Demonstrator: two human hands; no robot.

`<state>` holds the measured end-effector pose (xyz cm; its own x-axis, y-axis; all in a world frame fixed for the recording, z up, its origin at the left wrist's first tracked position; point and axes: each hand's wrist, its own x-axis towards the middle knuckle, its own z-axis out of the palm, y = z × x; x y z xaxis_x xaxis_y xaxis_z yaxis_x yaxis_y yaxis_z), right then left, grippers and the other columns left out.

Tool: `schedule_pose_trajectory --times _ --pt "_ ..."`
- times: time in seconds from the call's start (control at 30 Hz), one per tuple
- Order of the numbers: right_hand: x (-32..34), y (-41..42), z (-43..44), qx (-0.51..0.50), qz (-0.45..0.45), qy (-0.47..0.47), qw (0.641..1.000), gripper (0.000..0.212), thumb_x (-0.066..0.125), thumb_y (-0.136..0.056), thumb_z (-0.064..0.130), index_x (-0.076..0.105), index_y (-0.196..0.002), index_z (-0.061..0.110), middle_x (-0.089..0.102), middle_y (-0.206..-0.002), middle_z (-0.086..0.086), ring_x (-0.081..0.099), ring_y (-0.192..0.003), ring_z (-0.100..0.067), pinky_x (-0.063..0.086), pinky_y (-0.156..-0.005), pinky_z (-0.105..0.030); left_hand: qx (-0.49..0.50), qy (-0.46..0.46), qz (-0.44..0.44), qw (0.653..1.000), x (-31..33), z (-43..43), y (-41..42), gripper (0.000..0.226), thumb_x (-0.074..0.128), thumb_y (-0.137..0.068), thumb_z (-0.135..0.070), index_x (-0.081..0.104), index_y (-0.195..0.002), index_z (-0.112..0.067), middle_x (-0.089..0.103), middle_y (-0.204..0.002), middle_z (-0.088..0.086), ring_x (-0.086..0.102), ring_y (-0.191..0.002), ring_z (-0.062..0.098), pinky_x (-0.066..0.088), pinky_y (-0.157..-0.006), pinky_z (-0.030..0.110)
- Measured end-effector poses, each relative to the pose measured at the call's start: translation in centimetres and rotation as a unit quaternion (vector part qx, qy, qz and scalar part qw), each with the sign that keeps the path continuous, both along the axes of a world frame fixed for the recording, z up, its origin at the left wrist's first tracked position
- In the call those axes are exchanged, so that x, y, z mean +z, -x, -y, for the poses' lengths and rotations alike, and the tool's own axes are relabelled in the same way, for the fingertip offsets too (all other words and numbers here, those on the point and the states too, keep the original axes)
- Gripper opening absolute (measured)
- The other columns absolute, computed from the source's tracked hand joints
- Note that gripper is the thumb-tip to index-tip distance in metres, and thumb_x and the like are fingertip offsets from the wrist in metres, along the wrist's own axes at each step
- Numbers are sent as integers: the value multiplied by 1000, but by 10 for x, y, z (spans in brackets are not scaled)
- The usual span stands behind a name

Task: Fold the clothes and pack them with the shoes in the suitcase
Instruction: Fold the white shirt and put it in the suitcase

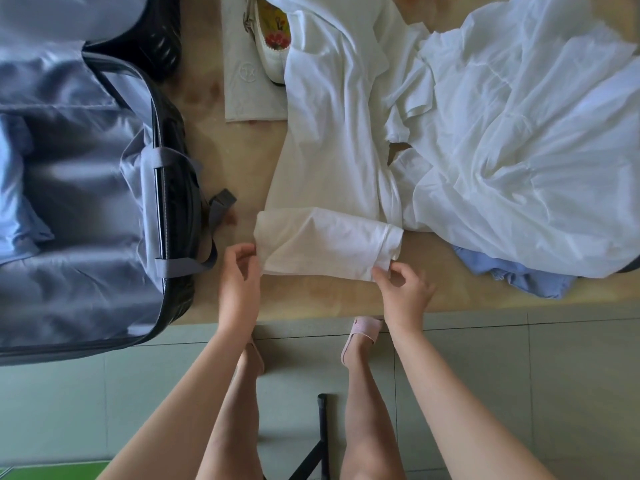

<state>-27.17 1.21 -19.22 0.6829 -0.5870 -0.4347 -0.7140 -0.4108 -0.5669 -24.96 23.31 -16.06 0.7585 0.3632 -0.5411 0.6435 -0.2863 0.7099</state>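
Your left hand [239, 268] and right hand [398, 282] each pinch a corner of the folded hem of the white shirt [329, 188] on the bench [311, 299]. Pull unevenly and the fold skews; the suitcase [86, 202] lies open beside.

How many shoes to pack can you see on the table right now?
1. A white shoe lies at the table's far edge on a white bag, its right side covered by the white garment. Its pair may be hidden under the clothes or out of frame.
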Motion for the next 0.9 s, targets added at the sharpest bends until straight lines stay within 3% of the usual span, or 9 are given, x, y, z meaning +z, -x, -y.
schedule_pose_trajectory --times 0.1,0.23,0.37,0.5,0.67,0.73,0.8,0.9 --pt "2 2 -2 -18 3 -36 999 15 74 -79 21 68 -85 9 52 -94 -4 34 -96 -23 21 -77 -23 40 20 -13 999 -3 1 -9 27 53 -96 -24 48 -121 -17 59 -106 -7 54 -89 -1 39 -70 12" --pt "3 8 -4 -49 2 -69 996 15 74 -79 20 67 -85 10 54 -95 -1 34 -97 -21 29 -78 -27 30 9 -58 998 -6 4 -20 27 66 -88 -26 53 -109 -17 58 -92 -8 54 -82 7 40 -66 14" --pt "7 5 -4 -79 43 -117 989 10 74 -79 16 64 -78 14 60 -80 3 54 -89 -27 44 -81 -35 22 -1 -49 999 -5 4 -21 15 64 -89 -25 58 -98 -14 60 -88 -5 54 -78 8 39 -62 16" --pt "15 -3 -2 -72 54 -141 986 14 70 -82 9 60 -76 17 60 -71 4 54 -70 -10 42 -65 -15 36 19 -39 998 -4 0 -17 15 59 -92 -26 56 -101 -14 61 -93 -6 55 -80 3 39 -64 17" --pt "20 -3 6 -111 18 -217 970 26 71 -84 10 55 -104 15 64 -82 2 60 -74 -7 44 -68 -16 22 16 -46 999 -8 -9 -13 17 54 -96 -26 60 -105 -12 65 -94 -1 59 -86 14 43 -68 22" --pt "21 2 14 -70 -12 -244 967 9 68 -86 9 63 -93 7 63 -77 -1 56 -69 -10 41 -66 -18 13 24 -56 998 -9 -13 -11 18 51 -97 -25 62 -105 -12 65 -97 2 59 -90 17 43 -75 25" --pt "24 9 19 -44 -28 -255 965 14 67 -86 8 61 -77 -2 55 -69 -4 48 -64 -11 37 -60 -16 6 37 -71 997 -9 -15 -9 18 49 -98 -24 61 -106 -13 64 -98 1 58 -93 17 43 -78 26" --pt "28 16 24 -61 -33 -269 961 11 68 -84 7 63 -74 6 60 -72 -3 52 -66 -11 40 -60 -12 22 78 -103 991 -6 -13 -4 27 54 -95 -31 58 -115 -14 64 -102 -2 59 -95 15 44 -81 27"
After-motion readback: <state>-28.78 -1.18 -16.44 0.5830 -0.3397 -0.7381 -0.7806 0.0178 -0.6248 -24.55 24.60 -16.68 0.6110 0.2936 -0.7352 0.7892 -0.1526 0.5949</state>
